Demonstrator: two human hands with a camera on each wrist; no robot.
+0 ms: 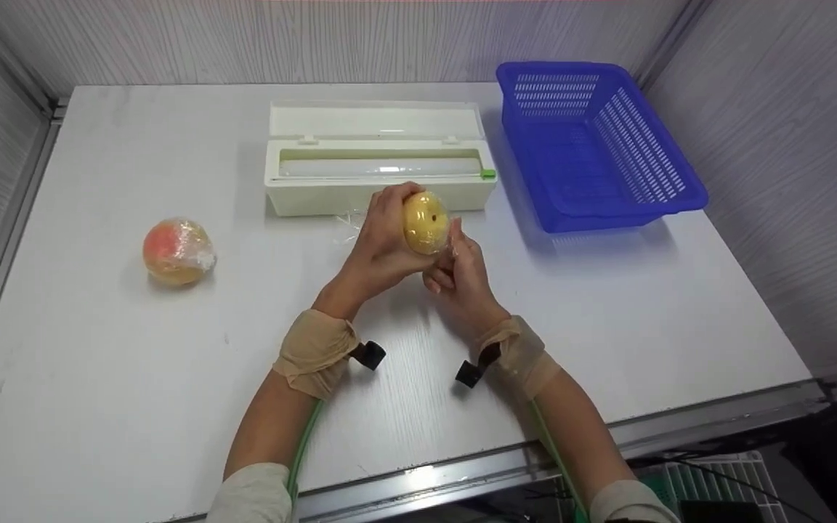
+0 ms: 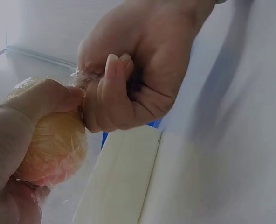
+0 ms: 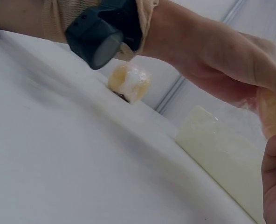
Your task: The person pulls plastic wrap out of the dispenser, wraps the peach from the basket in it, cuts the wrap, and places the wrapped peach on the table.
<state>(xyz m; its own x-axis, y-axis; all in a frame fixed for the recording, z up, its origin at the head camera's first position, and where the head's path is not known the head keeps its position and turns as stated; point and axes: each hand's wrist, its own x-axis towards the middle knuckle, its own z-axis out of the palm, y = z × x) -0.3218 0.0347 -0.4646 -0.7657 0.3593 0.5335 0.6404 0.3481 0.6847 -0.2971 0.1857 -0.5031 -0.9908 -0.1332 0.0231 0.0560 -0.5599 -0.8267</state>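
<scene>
Above the middle of the table, my left hand grips a peach-like yellow fruit with a pink blush, its dark-centred end facing up. Clear cling film covers it, wrinkled and glossy. On the fruit's right side my right hand has its fingers curled and pinches a gathered bit of the film, seen close up in the left wrist view. A loose film edge shows left of the left hand. Just behind the hands stands a white cling film dispenser, its lid raised and the roll visible inside.
A second film-wrapped fruit, yellow and red, sits on the table at the left. At the back right stands a blue plastic basket. Panel walls close off the back and sides; a metal rail runs along the front edge.
</scene>
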